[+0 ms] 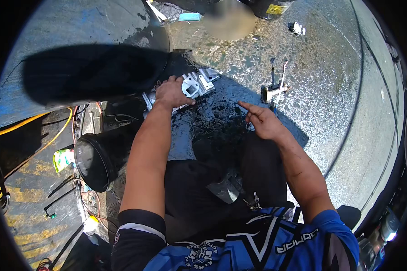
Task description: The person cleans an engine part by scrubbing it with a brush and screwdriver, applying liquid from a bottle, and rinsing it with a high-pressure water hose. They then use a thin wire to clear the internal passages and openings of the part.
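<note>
A silver cast-metal part [199,85], ribbed and with an opening in its face, lies on the wet dark ground in front of me. My left hand [171,92] grips it near its left end, thumb along the near side; part of the casting is hidden under the palm. To the right, my right hand [263,121] hovers above my right knee, index finger stretched out and the other fingers partly bent. Nothing shows in it. Beyond it on the concrete sits a small cylindrical metal piece [274,93] with thin stalks sticking up.
A black bucket [91,160] lies left of my legs, beside a green-and-white packet [63,160]. A large blue-grey surface [77,31] fills the upper left. An orange hose [54,140] runs below it. Farther off are a crumpled white scrap [297,29] and a light-blue piece [190,16].
</note>
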Action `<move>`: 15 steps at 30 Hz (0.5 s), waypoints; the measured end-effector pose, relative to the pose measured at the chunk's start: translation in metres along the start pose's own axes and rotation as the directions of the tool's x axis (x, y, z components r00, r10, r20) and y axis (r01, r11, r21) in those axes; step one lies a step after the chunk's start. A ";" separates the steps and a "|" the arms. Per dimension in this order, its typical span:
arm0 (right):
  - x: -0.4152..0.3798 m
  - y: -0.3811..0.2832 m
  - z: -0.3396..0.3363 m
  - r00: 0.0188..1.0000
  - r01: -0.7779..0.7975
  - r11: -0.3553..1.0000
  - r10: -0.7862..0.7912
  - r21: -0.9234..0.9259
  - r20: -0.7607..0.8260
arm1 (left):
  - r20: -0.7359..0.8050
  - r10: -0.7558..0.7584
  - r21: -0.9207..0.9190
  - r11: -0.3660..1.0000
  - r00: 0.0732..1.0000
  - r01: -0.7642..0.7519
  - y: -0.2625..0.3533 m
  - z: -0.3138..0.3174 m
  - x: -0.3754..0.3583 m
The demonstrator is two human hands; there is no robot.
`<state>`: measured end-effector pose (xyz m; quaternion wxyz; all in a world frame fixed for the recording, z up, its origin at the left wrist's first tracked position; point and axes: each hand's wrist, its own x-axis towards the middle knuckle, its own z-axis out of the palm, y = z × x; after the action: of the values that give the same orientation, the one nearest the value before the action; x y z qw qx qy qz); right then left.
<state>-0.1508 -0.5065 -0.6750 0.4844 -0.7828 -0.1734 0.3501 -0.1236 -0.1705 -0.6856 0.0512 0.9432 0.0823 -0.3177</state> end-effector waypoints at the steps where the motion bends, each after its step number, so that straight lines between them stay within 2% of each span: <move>1: 0.011 0.009 0.003 1.000 0.014 1.000 -0.014 0.023 0.009 | -0.010 -0.028 0.064 0.998 1.000 0.028 0.001 0.006 0.004; 4: 0.040 0.027 0.014 0.997 0.075 0.997 -0.075 0.034 0.016 | -0.064 -0.038 0.050 0.998 0.997 0.041 0.005 0.017 -0.004; 5: 0.048 0.033 0.015 0.996 0.055 0.998 -0.055 0.006 0.066 | -0.073 -0.030 0.041 0.999 0.997 0.033 0.007 0.020 -0.009; 8: 0.059 0.034 0.018 0.986 0.131 0.989 -0.124 -0.063 0.109 | -0.155 -0.049 0.055 0.997 0.987 0.058 0.018 0.040 -0.024; 10: 0.068 0.054 0.028 0.925 0.378 0.917 -0.379 -0.128 0.016 | -0.172 -0.084 0.066 0.993 0.981 0.097 0.028 0.050 -0.036; 12: 0.068 0.067 0.029 0.918 0.396 0.902 -0.391 -0.174 0.060 | -0.224 -0.111 0.063 0.990 0.968 0.129 0.034 0.065 -0.048; 13: 0.062 0.051 0.021 0.949 0.302 0.934 -0.277 -0.190 0.149 | -0.196 -0.150 0.066 0.984 0.969 0.166 0.034 0.068 -0.052; 14: 0.059 0.043 0.017 0.959 0.208 0.954 -0.155 -0.215 0.238 | -0.240 -0.159 0.043 0.984 0.958 0.174 0.031 0.073 -0.057; 15: 0.058 0.049 0.022 0.953 0.244 0.947 -0.193 -0.211 0.235 | -0.281 -0.175 0.017 0.982 0.944 0.187 0.026 0.080 -0.064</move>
<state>-0.1293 -0.4803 -0.7465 0.4020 -0.7691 -0.3507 0.3520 -0.2162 -0.2154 -0.7090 -0.0105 0.9679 0.1679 -0.1869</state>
